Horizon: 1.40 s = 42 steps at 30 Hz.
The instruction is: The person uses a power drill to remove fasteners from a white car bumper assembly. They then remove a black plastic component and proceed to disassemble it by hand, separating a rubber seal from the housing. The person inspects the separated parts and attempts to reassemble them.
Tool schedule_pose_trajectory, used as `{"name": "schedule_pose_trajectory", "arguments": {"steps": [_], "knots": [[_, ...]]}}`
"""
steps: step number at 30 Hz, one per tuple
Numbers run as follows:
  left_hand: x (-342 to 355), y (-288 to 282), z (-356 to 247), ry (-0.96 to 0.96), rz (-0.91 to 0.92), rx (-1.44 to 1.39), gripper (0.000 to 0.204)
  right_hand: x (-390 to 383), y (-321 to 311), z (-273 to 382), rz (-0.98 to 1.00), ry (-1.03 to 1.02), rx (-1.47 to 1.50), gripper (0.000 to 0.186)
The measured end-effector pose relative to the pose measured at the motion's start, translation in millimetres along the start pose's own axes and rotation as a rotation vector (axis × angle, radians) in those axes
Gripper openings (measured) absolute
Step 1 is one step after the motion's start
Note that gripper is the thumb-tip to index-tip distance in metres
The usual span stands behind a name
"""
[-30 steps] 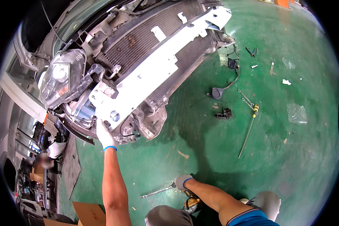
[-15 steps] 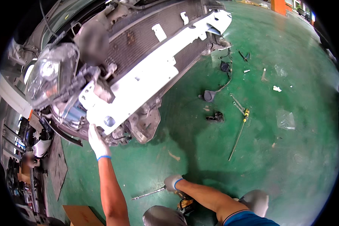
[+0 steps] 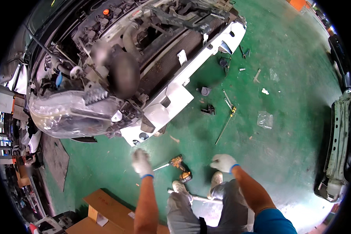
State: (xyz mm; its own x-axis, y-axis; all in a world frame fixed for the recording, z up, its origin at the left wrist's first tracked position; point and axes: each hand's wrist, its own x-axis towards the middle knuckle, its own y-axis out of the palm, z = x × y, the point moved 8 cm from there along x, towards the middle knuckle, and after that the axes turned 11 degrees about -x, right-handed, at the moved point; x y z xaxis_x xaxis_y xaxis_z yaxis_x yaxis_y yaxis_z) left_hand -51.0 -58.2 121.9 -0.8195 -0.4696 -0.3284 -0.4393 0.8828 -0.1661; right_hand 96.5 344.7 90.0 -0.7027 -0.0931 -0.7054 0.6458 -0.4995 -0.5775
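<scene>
Both my hands wear whitish work gloves with blue cuffs. My left hand (image 3: 141, 162) is just below the near end of a long white bumper beam (image 3: 169, 102) on the car's front, apart from it. Motion smears its fingers. On the green floor between my hands lies a yellow-and-black cordless drill (image 3: 178, 165), with a long metal extension (image 3: 161, 167) pointing left. To the right of it hovers my right hand (image 3: 224, 162), its fingers loosely bent and apart, with nothing seen in them. A clear headlight (image 3: 72, 115) sits left of the beam.
Beyond my right hand lie a yellow-handled screwdriver (image 3: 225, 126), a wrench (image 3: 227, 99), a black part (image 3: 208, 109) and a plastic bag (image 3: 265, 119). A metal bar (image 3: 201, 199) lies by my feet. Cardboard (image 3: 109, 210) is at lower left. A long panel (image 3: 339, 136) stands far right.
My right hand has let go of the drill and moved up and right. My left hand has come away from the bumper beam's end. The view now takes in more of the engine bay.
</scene>
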Motion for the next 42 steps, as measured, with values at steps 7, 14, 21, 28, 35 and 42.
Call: {"name": "schedule_pose_trajectory", "arguments": {"steps": [7,14,21,28,35,42], "knots": [[-59.7,262.7,-196.3,0.688,0.532,0.447,0.032,-50.6,-49.9,-115.0,-0.135,0.322,0.641,0.04],[37.4,364.6,-212.4,0.389,0.153,0.143,0.043,59.7,-115.8,-131.2,-0.175,0.051,0.56,0.046],[31.9,401.2,-184.3,-0.027,0.006,-0.464,0.041,124.4,-328.7,-71.5,-0.43,-0.405,0.42,0.034],[35.9,408.9,-181.7,0.006,0.246,-0.512,0.036,183.5,-412.5,37.1,-0.43,-0.651,0.566,0.03],[41.6,408.2,-168.9,-0.042,0.209,-0.564,0.041,207.9,-443.3,100.8,-0.717,-0.787,0.183,0.02],[43.5,406.2,-163.1,0.037,0.297,-0.495,0.041,247.1,-419.2,120.4,-0.263,-0.624,0.586,0.029]]}}
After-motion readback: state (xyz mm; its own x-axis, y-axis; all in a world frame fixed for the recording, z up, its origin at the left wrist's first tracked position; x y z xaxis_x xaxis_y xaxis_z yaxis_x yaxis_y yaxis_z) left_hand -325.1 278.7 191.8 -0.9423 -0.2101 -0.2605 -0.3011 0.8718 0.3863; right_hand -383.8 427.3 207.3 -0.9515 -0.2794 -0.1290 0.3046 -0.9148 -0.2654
